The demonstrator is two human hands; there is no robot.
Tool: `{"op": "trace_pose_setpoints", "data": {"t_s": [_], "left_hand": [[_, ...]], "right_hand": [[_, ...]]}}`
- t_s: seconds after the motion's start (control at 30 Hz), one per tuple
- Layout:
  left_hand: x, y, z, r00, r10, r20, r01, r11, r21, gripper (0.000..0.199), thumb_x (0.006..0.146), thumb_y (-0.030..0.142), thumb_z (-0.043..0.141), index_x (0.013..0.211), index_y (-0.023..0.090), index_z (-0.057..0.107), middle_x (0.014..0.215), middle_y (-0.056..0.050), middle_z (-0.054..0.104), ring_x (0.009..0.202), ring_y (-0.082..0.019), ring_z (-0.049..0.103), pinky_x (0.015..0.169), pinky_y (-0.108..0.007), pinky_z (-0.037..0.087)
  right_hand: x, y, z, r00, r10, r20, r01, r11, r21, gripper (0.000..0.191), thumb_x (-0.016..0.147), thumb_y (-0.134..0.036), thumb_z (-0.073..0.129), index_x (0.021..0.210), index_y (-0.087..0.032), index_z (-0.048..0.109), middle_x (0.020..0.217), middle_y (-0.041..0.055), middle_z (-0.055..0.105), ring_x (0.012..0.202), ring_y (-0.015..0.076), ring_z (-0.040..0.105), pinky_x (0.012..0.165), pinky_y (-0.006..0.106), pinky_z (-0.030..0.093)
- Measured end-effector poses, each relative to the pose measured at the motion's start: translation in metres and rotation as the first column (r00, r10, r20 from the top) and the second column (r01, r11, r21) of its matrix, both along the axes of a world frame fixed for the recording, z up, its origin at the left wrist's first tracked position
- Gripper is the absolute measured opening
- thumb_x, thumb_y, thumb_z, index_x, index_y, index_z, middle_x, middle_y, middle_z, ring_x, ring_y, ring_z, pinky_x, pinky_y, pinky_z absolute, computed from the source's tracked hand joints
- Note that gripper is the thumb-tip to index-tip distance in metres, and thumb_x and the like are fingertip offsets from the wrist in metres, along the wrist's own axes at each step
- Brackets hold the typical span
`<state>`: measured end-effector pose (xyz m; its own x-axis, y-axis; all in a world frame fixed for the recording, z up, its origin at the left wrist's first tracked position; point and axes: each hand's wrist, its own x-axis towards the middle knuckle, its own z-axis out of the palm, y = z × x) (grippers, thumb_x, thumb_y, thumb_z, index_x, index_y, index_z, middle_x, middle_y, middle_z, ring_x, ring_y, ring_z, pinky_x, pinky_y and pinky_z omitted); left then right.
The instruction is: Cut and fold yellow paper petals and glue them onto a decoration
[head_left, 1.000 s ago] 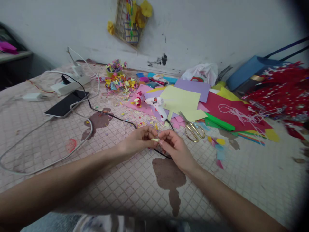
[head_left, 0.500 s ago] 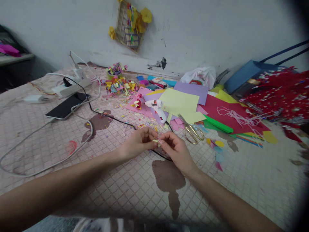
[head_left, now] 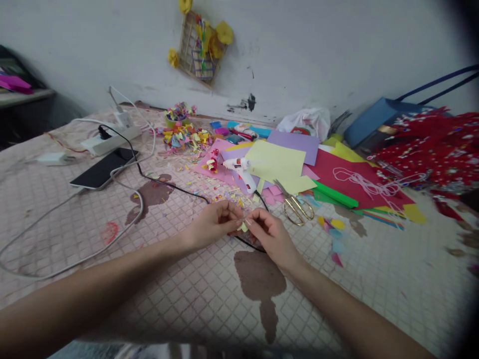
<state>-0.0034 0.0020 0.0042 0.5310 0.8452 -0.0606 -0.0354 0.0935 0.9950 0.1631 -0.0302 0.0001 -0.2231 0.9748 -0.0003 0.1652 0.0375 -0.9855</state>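
Note:
A small pale yellow piece of paper point(head_left: 243, 227) is pinched between my two hands, low over the table. My left hand point(head_left: 214, 224) closes on it from the left, thumb and fingertips together. From the right, my right hand point(head_left: 270, 233) pinches it with thumb and forefinger, the fingertips of both hands almost meeting. Just beyond them lies a white glue gun point(head_left: 245, 178), its black cord point(head_left: 194, 194) passing beneath my hands. Gold-handled scissors point(head_left: 295, 205) rest to the right of my right hand.
Coloured paper sheets point(head_left: 279, 160) and a green strip point(head_left: 335, 194) lie behind. Curled paper scraps point(head_left: 187, 137) are heaped at the back. On the left are a phone point(head_left: 105, 168), a white cable point(head_left: 140, 209) and a power strip point(head_left: 112, 142). A red sparkly bundle point(head_left: 430, 147) sits at right.
The yellow paper piece now hangs slightly lower between my fingertips and shows more of its face. Both hands keep their pinch in nearly the same place. The view has shifted slightly.

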Motion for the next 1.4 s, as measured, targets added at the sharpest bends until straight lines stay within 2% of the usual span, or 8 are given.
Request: {"op": "trace_pose_setpoints", "data": {"t_s": [0.2, 0.43, 0.63, 0.83, 0.97, 1.2, 1.27, 1.4], "left_hand": [[0.0, 0.001, -0.003, 1.0, 0.015, 0.007, -0.015, 0.997, 0.072, 0.023, 0.072, 0.028, 0.064, 0.084, 0.013, 0.05, 0.062, 0.002, 0.056, 0.056, -0.009, 0.052, 0.055, -0.022, 0.04], [-0.001, 0.002, 0.001, 1.0, 0.002, 0.0, -0.002, 1.0, -0.012, 0.025, 0.07, 0.028, 0.066, 0.082, 0.013, 0.051, 0.071, 0.0, 0.059, 0.063, -0.01, 0.055, 0.059, -0.024, 0.042], [-0.003, 0.003, 0.001, 1.0, 0.019, 0.025, -0.019, 1.0, -0.019, 0.027, 0.067, 0.027, 0.069, 0.081, 0.012, 0.051, 0.067, 0.001, 0.058, 0.059, -0.008, 0.053, 0.057, -0.022, 0.041], [-0.009, 0.014, 0.002, 0.993, 0.096, 0.068, -0.095, 0.995, -0.024, 0.034, 0.063, 0.032, 0.073, 0.081, 0.012, 0.053, 0.067, 0.0, 0.059, 0.061, -0.009, 0.057, 0.061, -0.023, 0.044], [-0.019, 0.023, 0.005, 0.987, 0.145, 0.072, -0.143, 0.989, -0.027, 0.037, 0.062, 0.034, 0.075, 0.081, 0.012, 0.052, 0.069, 0.001, 0.059, 0.062, -0.009, 0.058, 0.061, -0.023, 0.045], [-0.04, 0.046, 0.004, 0.986, 0.167, 0.006, -0.167, 0.986, -0.008, 0.036, 0.061, 0.033, 0.075, 0.08, 0.013, 0.051, 0.066, 0.002, 0.06, 0.06, -0.01, 0.06, 0.058, -0.023, 0.046], [-0.045, 0.052, 0.0, 0.985, 0.173, -0.007, -0.173, 0.985, 0.01, 0.035, 0.061, 0.032, 0.075, 0.08, 0.013, 0.051, 0.066, 0.002, 0.06, 0.06, -0.01, 0.06, 0.058, -0.023, 0.047], [-0.053, 0.059, -0.007, 0.983, 0.181, 0.005, -0.181, 0.983, 0.001, 0.034, 0.064, 0.032, 0.073, 0.083, 0.014, 0.051, 0.068, 0.002, 0.06, 0.062, -0.01, 0.06, 0.06, -0.024, 0.047]], "right_hand": [[0.0, 0.0, -0.002, 0.999, 0.001, 0.033, -0.001, 1.0, 0.014, 0.017, 0.083, -0.033, 0.053, 0.075, -0.019, 0.049, 0.062, -0.0044, 0.045, 0.053, 0.0089, 0.041, 0.048, 0.021, 0.035], [0.0, 0.0, -0.002, 0.999, -0.034, -0.003, 0.034, 0.999, 0.018, 0.019, 0.082, -0.035, 0.053, 0.074, -0.019, 0.049, 0.059, -0.005, 0.042, 0.05, 0.0087, 0.04, 0.046, 0.021, 0.034], [-0.001, -0.001, -0.002, 0.999, -0.037, -0.013, 0.037, 0.999, 0.021, 0.022, 0.084, -0.039, 0.05, 0.075, -0.019, 0.048, 0.059, -0.0048, 0.043, 0.051, 0.0095, 0.041, 0.047, 0.021, 0.035], [0.01, 0.006, -0.001, 0.987, -0.137, 0.086, 0.122, 0.979, 0.165, 0.021, 0.087, -0.039, 0.046, 0.08, -0.019, 0.051, 0.067, -0.0017, 0.048, 0.06, 0.0127, 0.048, 0.054, 0.024, 0.041], [0.025, 0.024, 0.002, 0.928, -0.265, 0.261, 0.157, 0.915, 0.372, 0.017, 0.086, -0.034, 0.048, 0.083, -0.019, 0.054, 0.074, 0.0018, 0.055, 0.068, 0.016, 0.053, 0.062, 0.028, 0.043], [0.036, 0.079, 0.004, 0.765, -0.37, 0.527, -0.015, 0.807, 0.59, 0.026, 0.079, -0.031, 0.056, 0.1, -0.017, 0.055, 0.099, 0.0098, 0.056, 0.095, 0.0237, 0.052, 0.081, 0.038, 0.043], [0.033, 0.095, 0.004, 0.724, -0.374, 0.58, -0.055, 0.806, 0.589, 0.032, 0.076, -0.032, 0.059, 0.104, -0.016, 0.055, 0.1, 0.0111, 0.057, 0.098, 0.0249, 0.051, 0.084, 0.039, 0.041], [0.019, 0.12, 0.004, 0.669, -0.312, 0.675, -0.102, 0.86, 0.5, 0.039, 0.073, -0.037, 0.062, 0.103, -0.013, 0.059, 0.094, 0.0114, 0.063, 0.089, 0.0248, 0.055, 0.078, 0.036, 0.042]]}}
